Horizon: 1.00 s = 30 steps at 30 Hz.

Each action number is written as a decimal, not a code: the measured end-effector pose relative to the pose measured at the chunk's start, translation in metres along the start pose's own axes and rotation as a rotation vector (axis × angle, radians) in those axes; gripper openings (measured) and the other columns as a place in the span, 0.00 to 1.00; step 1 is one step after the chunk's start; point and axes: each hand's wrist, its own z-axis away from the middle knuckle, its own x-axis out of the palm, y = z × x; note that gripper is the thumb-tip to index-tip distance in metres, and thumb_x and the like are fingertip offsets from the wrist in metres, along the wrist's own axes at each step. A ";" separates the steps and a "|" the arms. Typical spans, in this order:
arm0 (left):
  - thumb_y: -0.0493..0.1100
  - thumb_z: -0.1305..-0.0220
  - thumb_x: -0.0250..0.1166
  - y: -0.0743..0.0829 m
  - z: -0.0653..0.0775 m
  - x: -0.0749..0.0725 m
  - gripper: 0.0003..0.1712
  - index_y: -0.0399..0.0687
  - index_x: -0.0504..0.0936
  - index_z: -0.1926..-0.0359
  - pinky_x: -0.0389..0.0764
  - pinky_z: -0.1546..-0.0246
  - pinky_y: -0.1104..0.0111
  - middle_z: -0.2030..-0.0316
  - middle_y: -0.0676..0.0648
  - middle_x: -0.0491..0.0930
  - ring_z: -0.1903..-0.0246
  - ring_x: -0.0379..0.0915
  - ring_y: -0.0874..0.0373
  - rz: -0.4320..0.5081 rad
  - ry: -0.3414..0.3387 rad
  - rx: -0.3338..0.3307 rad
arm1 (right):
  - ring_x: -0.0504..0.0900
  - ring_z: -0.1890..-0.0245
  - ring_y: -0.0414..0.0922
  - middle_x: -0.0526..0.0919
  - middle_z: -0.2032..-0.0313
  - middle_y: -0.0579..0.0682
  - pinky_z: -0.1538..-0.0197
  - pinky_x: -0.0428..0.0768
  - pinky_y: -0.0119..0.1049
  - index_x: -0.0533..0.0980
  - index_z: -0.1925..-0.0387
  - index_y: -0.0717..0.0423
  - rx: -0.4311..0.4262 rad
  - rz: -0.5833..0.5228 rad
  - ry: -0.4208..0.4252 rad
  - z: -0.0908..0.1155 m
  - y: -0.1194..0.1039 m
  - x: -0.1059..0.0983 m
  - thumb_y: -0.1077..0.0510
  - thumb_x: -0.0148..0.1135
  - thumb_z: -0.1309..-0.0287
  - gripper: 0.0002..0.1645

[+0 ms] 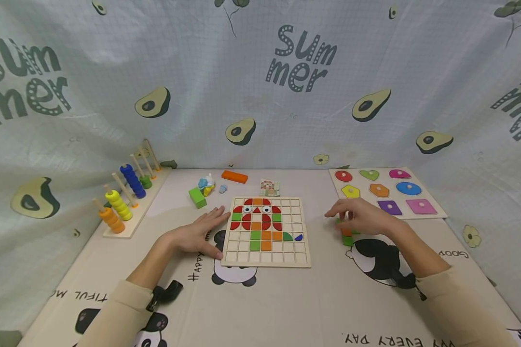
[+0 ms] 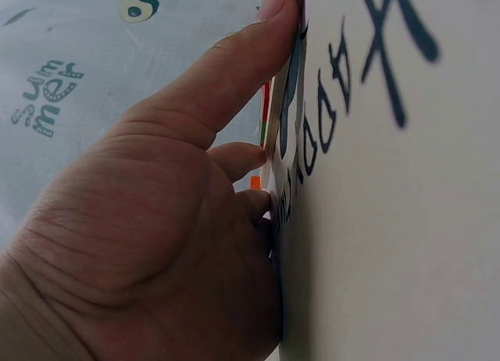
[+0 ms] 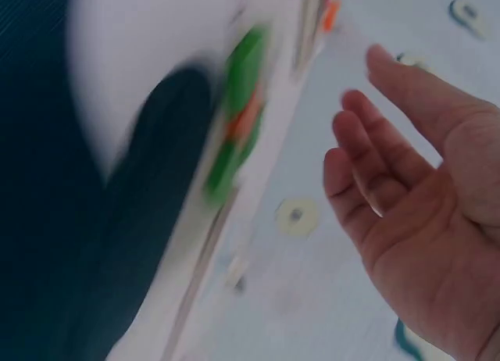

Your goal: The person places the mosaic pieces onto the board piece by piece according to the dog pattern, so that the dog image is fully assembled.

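Observation:
A wooden grid board lies mid-table, holding red, green and orange tiles arranged in a figure with two round eyes. A green curved tile and a blue half-round tile sit at the right of the pattern. My left hand rests beside the board, fingers extended, its thumb at the left edge. Over a small group of green and orange pieces hovers my right hand. Its fingers are loosely bent and hold nothing in the right wrist view, where the green pieces appear blurred, apart from the hand.
Behind the board lie a picture card, an orange block, a green block and a small figurine. A peg stand with coloured rings is at left. At the right back lies a shape puzzle.

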 end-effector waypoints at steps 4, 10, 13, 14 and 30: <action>0.68 0.61 0.75 0.000 0.001 0.000 0.67 0.65 0.45 0.24 0.35 0.30 0.45 0.24 0.55 0.32 0.26 0.23 0.49 0.002 0.002 -0.003 | 0.76 0.65 0.44 0.83 0.63 0.42 0.67 0.79 0.31 0.84 0.56 0.44 0.093 0.021 -0.051 0.014 0.017 -0.001 0.61 0.70 0.47 0.16; 0.67 0.61 0.75 0.001 0.001 0.002 0.67 0.66 0.45 0.24 0.35 0.30 0.44 0.24 0.55 0.32 0.26 0.24 0.48 0.010 0.002 -0.005 | 0.75 0.64 0.44 0.81 0.63 0.41 0.66 0.81 0.31 0.85 0.57 0.44 0.157 0.012 -0.074 0.019 0.027 0.004 0.62 0.71 0.50 0.17; 0.67 0.61 0.75 0.002 0.001 0.002 0.67 0.66 0.45 0.24 0.35 0.30 0.44 0.24 0.56 0.32 0.26 0.24 0.48 0.010 0.002 -0.003 | 0.75 0.63 0.44 0.81 0.63 0.41 0.65 0.81 0.31 0.85 0.57 0.44 0.160 0.017 -0.076 0.017 0.026 0.006 0.62 0.71 0.51 0.17; 0.67 0.61 0.75 0.002 0.001 0.002 0.67 0.66 0.45 0.24 0.35 0.29 0.45 0.24 0.56 0.32 0.26 0.24 0.48 0.009 0.002 -0.002 | 0.75 0.63 0.45 0.81 0.64 0.42 0.66 0.81 0.31 0.85 0.58 0.45 0.156 0.021 -0.076 0.016 0.026 0.006 0.62 0.71 0.51 0.16; 0.66 0.60 0.74 0.002 0.001 0.000 0.66 0.64 0.45 0.24 0.35 0.30 0.44 0.24 0.52 0.33 0.26 0.24 0.45 0.001 -0.002 0.019 | 0.76 0.66 0.43 0.81 0.67 0.42 0.64 0.81 0.30 0.82 0.62 0.46 0.124 0.036 -0.093 0.011 0.026 0.008 0.62 0.70 0.49 0.12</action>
